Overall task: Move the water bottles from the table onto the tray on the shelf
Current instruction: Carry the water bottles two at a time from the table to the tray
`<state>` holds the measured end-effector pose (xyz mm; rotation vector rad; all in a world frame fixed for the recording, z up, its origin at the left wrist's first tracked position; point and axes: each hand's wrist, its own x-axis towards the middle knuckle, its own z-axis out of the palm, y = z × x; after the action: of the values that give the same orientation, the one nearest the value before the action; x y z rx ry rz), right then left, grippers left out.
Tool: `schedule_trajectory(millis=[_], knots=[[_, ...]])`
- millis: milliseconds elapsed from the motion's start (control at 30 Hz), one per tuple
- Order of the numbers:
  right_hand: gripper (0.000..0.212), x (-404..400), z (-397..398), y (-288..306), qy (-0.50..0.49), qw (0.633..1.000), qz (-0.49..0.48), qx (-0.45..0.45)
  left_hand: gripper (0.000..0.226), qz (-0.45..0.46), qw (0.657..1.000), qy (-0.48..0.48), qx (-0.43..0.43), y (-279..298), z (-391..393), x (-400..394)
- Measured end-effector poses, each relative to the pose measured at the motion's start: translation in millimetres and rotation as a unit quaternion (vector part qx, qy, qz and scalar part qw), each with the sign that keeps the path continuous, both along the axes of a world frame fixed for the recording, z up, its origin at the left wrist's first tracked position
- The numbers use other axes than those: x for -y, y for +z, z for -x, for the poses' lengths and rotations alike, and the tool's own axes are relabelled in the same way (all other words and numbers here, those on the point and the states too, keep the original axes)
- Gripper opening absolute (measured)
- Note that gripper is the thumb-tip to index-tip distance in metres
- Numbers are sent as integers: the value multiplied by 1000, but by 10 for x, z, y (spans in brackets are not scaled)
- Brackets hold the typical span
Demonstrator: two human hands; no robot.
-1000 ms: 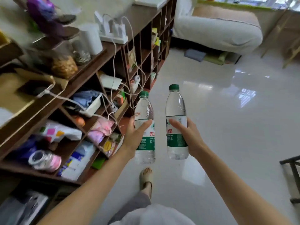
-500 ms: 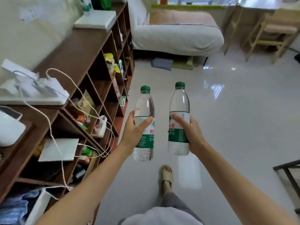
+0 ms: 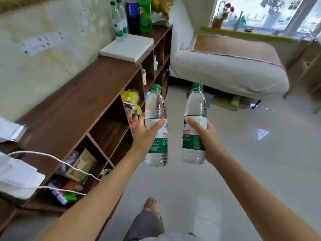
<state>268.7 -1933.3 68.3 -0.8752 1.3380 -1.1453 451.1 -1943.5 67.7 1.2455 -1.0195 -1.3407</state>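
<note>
Left hand (image 3: 145,136) wrapped round one water bottle (image 3: 156,126), thumb across the label, fingers clamped on it from behind. Right hand (image 3: 206,139) wrapped round a second water bottle (image 3: 195,124), thumb on the front of the label, fingers clamped on it too. Both bottles clear, with green caps and green and white labels, held upright and side by side, near each other but not touching, out in the air above the shiny white floor (image 3: 243,162). Just left of them, a long brown shelf (image 3: 83,101) against the wall, with open boxes full of snack bags and small things. Farther along its top, a flat white tray (image 3: 128,49). On the tray's far end, two more small water bottles (image 3: 119,21), standing close together. Just behind the tray, a dark blue bottle (image 3: 132,14) and a green soda bottle (image 3: 145,14). White cables (image 3: 57,159) hanging over the near end of the shelf. Past the shelf, a white sofa (image 3: 225,70) under a window. Down low, one foot in a sandal (image 3: 151,204).
</note>
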Motion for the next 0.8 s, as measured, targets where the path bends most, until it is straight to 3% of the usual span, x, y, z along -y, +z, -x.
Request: schedule_trajectory(millis=[233,467,633,800], knots=[[26,1904,-404,140,40,998,37,-20,29,38,996,75,-10,113,-363,1764],[22,3580,-730,329,69,997,41,20,36,55,986,155,2,331,-735,3287],[29,4741,-903,299,127,989,72,34,22,85,966,243,23,265,-995,4214],[39,6046,-1171,300,208,972,104,21,37,114,936,331,38,225,-1190,5175]])
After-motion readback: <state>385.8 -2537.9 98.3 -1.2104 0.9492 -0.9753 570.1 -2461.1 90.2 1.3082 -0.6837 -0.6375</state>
